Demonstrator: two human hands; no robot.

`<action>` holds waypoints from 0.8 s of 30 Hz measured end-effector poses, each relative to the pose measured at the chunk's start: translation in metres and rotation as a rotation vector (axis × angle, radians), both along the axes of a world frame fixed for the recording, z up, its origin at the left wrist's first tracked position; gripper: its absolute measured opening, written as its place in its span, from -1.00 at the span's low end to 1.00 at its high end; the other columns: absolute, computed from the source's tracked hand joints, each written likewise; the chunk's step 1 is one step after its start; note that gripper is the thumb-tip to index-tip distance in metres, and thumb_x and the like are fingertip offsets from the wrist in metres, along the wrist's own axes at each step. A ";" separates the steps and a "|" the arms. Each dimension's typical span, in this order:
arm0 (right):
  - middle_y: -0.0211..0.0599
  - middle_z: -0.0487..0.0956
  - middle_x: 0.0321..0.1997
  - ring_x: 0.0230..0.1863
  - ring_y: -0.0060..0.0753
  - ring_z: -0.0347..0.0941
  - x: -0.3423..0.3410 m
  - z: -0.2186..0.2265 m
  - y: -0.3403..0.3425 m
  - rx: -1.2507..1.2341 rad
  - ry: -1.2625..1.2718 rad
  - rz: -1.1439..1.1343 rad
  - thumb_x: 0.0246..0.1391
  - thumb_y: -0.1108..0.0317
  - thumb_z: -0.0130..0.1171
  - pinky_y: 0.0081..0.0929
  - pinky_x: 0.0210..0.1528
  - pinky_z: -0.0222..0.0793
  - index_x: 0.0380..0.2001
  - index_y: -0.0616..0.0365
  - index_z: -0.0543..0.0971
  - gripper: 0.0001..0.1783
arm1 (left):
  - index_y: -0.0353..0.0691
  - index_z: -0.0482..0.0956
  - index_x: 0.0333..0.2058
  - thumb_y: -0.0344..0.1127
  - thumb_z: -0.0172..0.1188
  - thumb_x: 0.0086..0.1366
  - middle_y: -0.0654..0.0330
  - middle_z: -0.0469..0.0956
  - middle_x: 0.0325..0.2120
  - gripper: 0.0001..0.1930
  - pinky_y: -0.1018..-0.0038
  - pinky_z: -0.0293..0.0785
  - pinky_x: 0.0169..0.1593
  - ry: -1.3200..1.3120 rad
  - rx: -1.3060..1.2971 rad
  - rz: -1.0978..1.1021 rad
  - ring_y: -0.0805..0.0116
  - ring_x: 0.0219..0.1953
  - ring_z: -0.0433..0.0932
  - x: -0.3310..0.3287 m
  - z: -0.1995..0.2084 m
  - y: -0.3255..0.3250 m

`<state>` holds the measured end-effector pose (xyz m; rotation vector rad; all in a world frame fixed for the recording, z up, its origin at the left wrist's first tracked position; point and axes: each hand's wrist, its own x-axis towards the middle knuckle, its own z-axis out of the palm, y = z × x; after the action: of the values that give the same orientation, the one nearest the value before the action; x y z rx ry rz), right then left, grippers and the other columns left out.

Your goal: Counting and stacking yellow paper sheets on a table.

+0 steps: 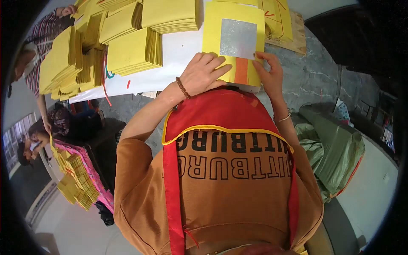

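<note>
Yellow rectangular paper (pixel 212 38), orange strip (pixel 242 71) toward us, long axis fore-aft | left hand (pixel 202 75), its left: half-curled | right hand (pixel 270 73), its right: half-open | pinches: can't tell

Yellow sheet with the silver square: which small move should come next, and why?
Probably a light press by the right hand along the right edge of the yellow sheet, to keep it flat: its fingers are at that edge, near the lower right corner of the silver square, while the left hand lies over the sheet's lower left, where it could steady it.
</note>
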<state>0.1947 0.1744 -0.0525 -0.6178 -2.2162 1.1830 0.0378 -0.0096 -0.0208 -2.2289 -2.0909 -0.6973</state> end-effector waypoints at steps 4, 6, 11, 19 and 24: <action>-0.26 0.52 -0.27 -0.16 -0.36 0.44 0.002 -0.007 0.003 -0.067 0.048 -0.009 -0.10 0.46 0.21 -0.48 -0.07 0.30 -0.24 0.17 0.55 -0.74 | -0.22 0.54 -0.23 -0.30 0.19 0.09 0.15 0.49 -0.29 -0.75 0.40 0.36 -0.20 -0.079 0.028 -0.106 0.23 -0.22 0.45 -0.004 -0.001 0.010; -0.37 0.50 -0.21 -0.14 -0.51 0.39 0.003 -0.012 0.004 -0.127 0.080 0.022 -0.05 0.47 0.17 -0.60 -0.06 0.24 -0.22 0.19 0.54 -0.75 | -0.23 0.56 -0.29 -0.31 0.19 0.10 0.16 0.51 -0.34 -0.80 0.42 0.39 -0.25 -0.138 0.058 -0.140 0.23 -0.28 0.47 -0.006 -0.001 0.014; -0.37 0.50 -0.23 -0.16 -0.51 0.39 0.003 -0.005 0.002 -0.203 0.062 -0.008 -0.05 0.48 0.14 -0.61 -0.09 0.24 -0.22 0.18 0.55 -0.75 | -0.30 0.55 -0.43 -0.40 0.16 0.10 0.11 0.51 -0.50 -0.91 0.42 0.42 -0.34 -0.443 -0.077 -0.148 0.19 -0.41 0.49 -0.011 0.004 0.021; -0.35 0.50 -0.25 -0.15 -0.51 0.40 0.002 -0.014 0.004 -0.386 0.068 -0.019 -0.02 0.46 0.08 -0.60 -0.04 0.25 -0.23 0.20 0.56 -0.77 | -0.29 0.54 -0.49 -0.41 0.12 0.05 0.20 0.51 -0.56 -0.92 0.50 0.38 -0.41 -0.706 -0.335 0.021 0.37 -0.50 0.48 -0.014 0.012 0.027; -0.33 0.49 -0.19 -0.08 -0.47 0.36 0.005 -0.011 0.009 -0.489 0.075 0.028 -0.02 0.42 0.11 -0.55 0.04 0.19 -0.22 0.18 0.56 -0.76 | -0.33 0.54 -0.46 -0.44 0.13 0.08 0.25 0.49 -0.57 -0.92 0.58 0.36 -0.40 -0.793 -0.419 0.059 0.53 -0.51 0.44 -0.017 0.011 0.029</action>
<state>0.1997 0.1838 -0.0638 -0.7167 -1.8814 1.7515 0.0213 0.0192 -0.0103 -2.2988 -2.8586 -1.4460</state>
